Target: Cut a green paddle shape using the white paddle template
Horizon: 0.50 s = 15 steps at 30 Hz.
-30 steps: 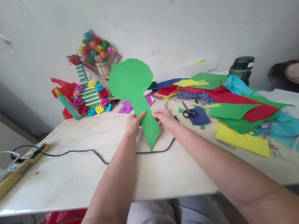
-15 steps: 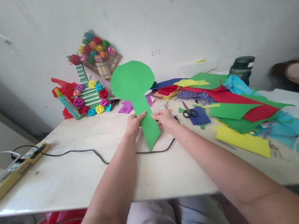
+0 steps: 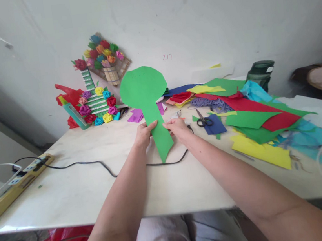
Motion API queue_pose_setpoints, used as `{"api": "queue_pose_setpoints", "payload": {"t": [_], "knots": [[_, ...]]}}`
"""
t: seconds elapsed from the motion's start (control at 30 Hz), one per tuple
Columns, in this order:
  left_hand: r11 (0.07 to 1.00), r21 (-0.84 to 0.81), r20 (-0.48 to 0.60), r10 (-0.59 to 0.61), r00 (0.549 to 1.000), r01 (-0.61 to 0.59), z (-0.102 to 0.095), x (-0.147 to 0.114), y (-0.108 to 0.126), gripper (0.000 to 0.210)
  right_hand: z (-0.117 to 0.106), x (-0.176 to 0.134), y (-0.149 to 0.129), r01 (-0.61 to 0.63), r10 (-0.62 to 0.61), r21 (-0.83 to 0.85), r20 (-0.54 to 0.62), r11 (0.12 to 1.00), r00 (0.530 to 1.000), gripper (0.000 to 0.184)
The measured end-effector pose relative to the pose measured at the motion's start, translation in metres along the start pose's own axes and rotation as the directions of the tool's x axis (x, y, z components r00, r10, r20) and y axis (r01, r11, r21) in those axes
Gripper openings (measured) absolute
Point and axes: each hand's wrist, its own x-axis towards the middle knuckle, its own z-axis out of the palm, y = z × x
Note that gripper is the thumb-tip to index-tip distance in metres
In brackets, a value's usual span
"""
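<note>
A green paper cutout [image 3: 144, 88] stands upright in front of me, with a wide rounded head, a narrow stem and a slanted, pointed lower end. A short row of dark dots runs near its top. My left hand [image 3: 145, 133] pinches the stem's left edge, thumb on the near face. On the right edge, my right hand [image 3: 177, 127] grips it between thumb and fingers at about the same height. The fingers behind the paper are partly hidden. Beyond my right hand lie black-handled scissors [image 3: 204, 121] on a dark blue paper piece [image 3: 215, 124].
Coloured paper sheets [image 3: 259, 145] and purple yarn [image 3: 210, 103] crowd the right side, near a dark green bottle [image 3: 260, 75]. Paper-flower decorations [image 3: 97, 101] and a glue bottle [image 3: 74, 114] stand at the back left. A black cord [image 3: 80, 162] crosses from a power strip [image 3: 18, 186].
The green paper cutout has shifted very slightly, its lower tip a little to the right. Both hands keep their hold in nearly the same place.
</note>
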Motion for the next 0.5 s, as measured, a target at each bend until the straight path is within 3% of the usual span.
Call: {"api": "queue_pose_setpoints", "payload": {"t": [0.5], "knots": [[1.000, 0.001, 0.025, 0.016, 1.000, -0.016, 0.0002, -0.0003, 0.0011, 0.032, 0.0005, 0.0037, 0.0061, 0.024, -0.026, 0.043, 0.041, 0.999, 0.999, 0.012]]}}
